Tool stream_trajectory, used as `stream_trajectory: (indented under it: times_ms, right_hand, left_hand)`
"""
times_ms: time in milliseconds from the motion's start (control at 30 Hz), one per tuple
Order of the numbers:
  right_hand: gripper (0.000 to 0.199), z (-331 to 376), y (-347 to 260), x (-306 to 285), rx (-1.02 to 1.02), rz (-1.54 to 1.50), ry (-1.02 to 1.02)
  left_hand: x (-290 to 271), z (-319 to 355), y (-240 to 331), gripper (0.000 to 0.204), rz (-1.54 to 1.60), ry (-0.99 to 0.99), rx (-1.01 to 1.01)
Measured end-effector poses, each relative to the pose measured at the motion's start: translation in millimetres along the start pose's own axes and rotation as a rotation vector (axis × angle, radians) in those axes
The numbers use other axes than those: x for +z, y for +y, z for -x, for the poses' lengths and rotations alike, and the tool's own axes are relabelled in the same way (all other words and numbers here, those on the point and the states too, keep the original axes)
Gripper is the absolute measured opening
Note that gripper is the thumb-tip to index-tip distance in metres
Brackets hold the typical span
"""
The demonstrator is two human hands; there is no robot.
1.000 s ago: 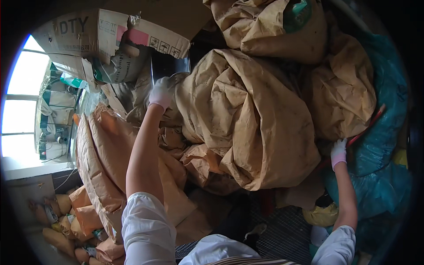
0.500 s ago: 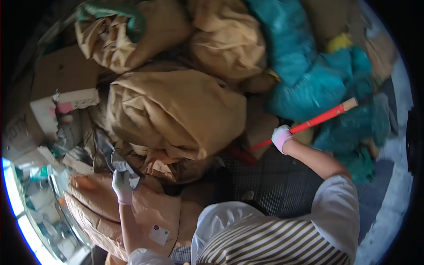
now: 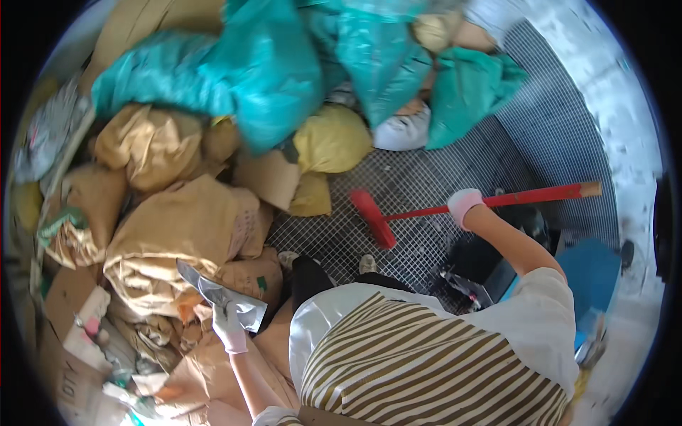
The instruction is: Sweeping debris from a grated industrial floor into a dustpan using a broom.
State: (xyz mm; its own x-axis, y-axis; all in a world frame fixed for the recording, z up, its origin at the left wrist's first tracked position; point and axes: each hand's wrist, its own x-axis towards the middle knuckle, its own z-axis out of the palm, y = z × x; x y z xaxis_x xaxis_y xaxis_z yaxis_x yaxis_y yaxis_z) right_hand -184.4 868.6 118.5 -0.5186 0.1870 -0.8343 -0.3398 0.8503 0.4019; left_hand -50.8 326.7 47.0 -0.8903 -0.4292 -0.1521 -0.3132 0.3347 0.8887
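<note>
My right hand (image 3: 465, 207), in a white and pink glove, is closed around the handle of a red broom (image 3: 418, 212). The handle's bare wooden end points right, and its T-shaped head lies low over the mesh floor. My left hand (image 3: 229, 332), in a white glove, grips a shiny silver-grey piece of foil-like sheet (image 3: 245, 309) with a dark pointed end. Just beyond that hand slumps a large brown paper sack (image 3: 170, 234). Brown paper (image 3: 202, 376) spreads beneath my left forearm.
Teal plastic bags (image 3: 273, 78) and a yellow bag (image 3: 334, 138) are heaped at the back. A green bag (image 3: 469, 92) lies on the dark mesh floor (image 3: 426, 174). Right of me are a black bin-like object (image 3: 490, 266) and a blue panel (image 3: 590, 277). Torn cardboard (image 3: 67, 305) sits left.
My view has swung right, so the sacks and bags now sit further left and more mesh floor shows. The broom's head has come into plain sight. Both hands keep their holds.
</note>
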Motion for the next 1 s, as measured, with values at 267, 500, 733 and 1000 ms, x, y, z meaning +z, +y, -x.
stream_trajectory:
  times_ms: [267, 500, 733, 1000]
  right_hand:
    - [0.022, 2.2, 107.4, 303.5, 0.402, -0.785, 0.01]
    - [0.039, -56.9, 28.2, 367.2, 0.385, -1.935, 0.075]
    - [0.037, -66.9, -83.5, 395.8, 0.527, -1.664, 0.125]
    - [0.034, 100.0, -189.3, 392.3, 0.838, -1.73, -0.221]
  left_hand:
    - [152.5, 10.5, 103.6, 0.011, -0.136, -0.346, 0.154]
    - [232.3, -10.4, 149.1, 0.009, -0.362, -0.641, 0.344]
    - [305.1, -62.2, 175.6, 0.005, -0.337, -0.978, 0.365]
    - [368.9, -126.2, 207.8, 0.008, -0.445, -1.163, 0.612]
